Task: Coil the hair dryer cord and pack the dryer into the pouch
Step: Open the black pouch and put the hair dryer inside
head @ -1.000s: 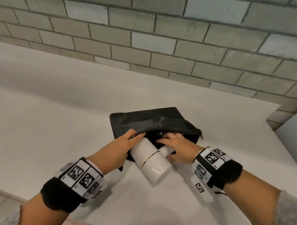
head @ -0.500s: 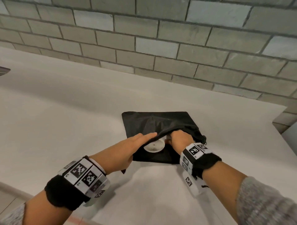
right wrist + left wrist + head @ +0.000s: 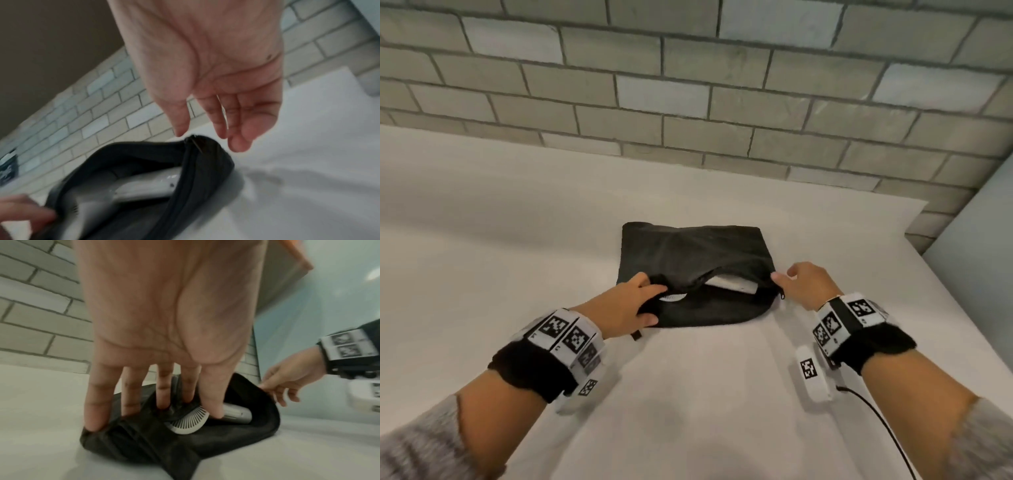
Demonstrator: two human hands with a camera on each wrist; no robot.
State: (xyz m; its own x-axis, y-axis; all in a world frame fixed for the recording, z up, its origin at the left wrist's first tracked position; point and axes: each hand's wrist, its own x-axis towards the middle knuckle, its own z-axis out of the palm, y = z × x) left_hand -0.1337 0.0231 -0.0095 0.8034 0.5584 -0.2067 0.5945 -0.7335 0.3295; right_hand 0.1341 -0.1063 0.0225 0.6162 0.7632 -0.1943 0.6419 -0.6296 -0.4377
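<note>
A black zip pouch (image 3: 698, 260) lies flat on the white table (image 3: 482, 274) with its mouth toward me. The white hair dryer (image 3: 732, 285) is inside; only its body and round grille (image 3: 188, 421) show through the gap. Its cord is hidden. My left hand (image 3: 643, 298) grips the left end of the mouth, with fingers on the bunched fabric (image 3: 131, 423) and thumb in the opening against the dryer. My right hand (image 3: 782, 277) hovers relaxed at the pouch's right corner (image 3: 205, 146), with its fingertips just at the fabric by the zip pull (image 3: 782, 295).
A grey brick wall (image 3: 688, 102) runs along the back of the table. The table's right edge meets a pale panel (image 3: 979, 257). A thin black cable (image 3: 876, 411) trails from my right wrist device over the table.
The dryer went from half out to fully inside the pouch. My right hand came out of the opening and moved to the right corner. My left hand took hold of the left end.
</note>
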